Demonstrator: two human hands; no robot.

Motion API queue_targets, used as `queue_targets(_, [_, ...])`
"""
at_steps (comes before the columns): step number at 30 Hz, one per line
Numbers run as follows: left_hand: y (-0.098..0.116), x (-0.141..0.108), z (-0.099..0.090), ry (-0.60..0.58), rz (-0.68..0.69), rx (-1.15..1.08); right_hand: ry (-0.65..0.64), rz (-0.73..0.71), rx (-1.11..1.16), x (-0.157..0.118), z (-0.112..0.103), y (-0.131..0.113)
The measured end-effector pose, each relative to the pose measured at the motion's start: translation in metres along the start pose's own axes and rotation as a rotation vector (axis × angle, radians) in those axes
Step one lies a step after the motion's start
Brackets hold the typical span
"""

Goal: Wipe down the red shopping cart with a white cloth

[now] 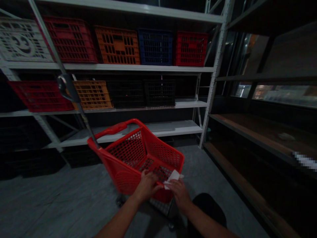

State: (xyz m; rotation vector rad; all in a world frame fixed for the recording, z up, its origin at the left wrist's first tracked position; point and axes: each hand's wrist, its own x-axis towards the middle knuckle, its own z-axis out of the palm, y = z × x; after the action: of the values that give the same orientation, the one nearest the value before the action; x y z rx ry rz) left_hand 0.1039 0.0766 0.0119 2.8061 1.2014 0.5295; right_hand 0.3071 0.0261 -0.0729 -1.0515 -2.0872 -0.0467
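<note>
While both forearms reach in from the bottom of the view, the left hand (pixel 147 186) sits at the near rim of a red plastic shopping cart (pixel 128 168), fingers slightly spread and curved downward; whether it grips the rim cannot be told. The right hand (pixel 180 195) pinches a folded white paper (pixel 173 178) between thumb and fingers. The paper lies just beside the left fingertips, above the near edge of the cart's mesh basket, with a corner over the cart's interior. The hands are close but not visibly touching.

Cart stands on a grey floor (pixel 61 198), its handle pointing away from the viewer. A thin dark rod with a rounded head (pixel 67 87) rises from the cart's far left corner and crosses in front of the shelving; its kind cannot be told. Behind the cart, a white metal shelf unit (pixel 216 66) holds crates. Top shelf: white, red, orange, blue and red crates (pixel 116 44). Next shelf: red, orange and two black crates (pixel 126 94). To the right are dark wooden shelves (pixel 257 138). A dark rounded shape (pixel 208 211) sits just right of the right forearm, unidentified in the low light.
</note>
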Motion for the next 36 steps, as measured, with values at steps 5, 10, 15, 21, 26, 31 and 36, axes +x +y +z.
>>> queue_targets(5, [-0.006,-0.010,-0.009,-0.057,0.016,-0.053,-0.157,-0.266,0.124,0.027,-0.040,0.057])
queue_targets(10, [-0.009,-0.016,-0.016,-0.069,0.023,-0.075,-0.047,-0.068,0.132,0.054,-0.051,0.098])
queue_targets(15, [-0.007,-0.017,-0.021,-0.071,0.035,-0.071,0.101,0.136,0.150,0.042,-0.017,0.047])
queue_targets(21, [-0.004,-0.022,-0.029,-0.042,0.053,-0.087,-0.047,0.037,0.224,0.011,0.003,-0.041])
queue_targets(26, [-0.007,-0.028,-0.032,-0.064,0.064,-0.103,-0.219,-0.239,0.129,0.021,-0.023,0.003])
queue_targets(31, [-0.010,-0.028,-0.029,-0.056,0.076,-0.103,-0.227,-0.131,0.095,0.044,-0.050,0.068])
queue_targets(36, [-0.013,-0.023,-0.026,-0.062,0.079,-0.116,-0.089,0.105,0.081,0.053,-0.042,0.068])
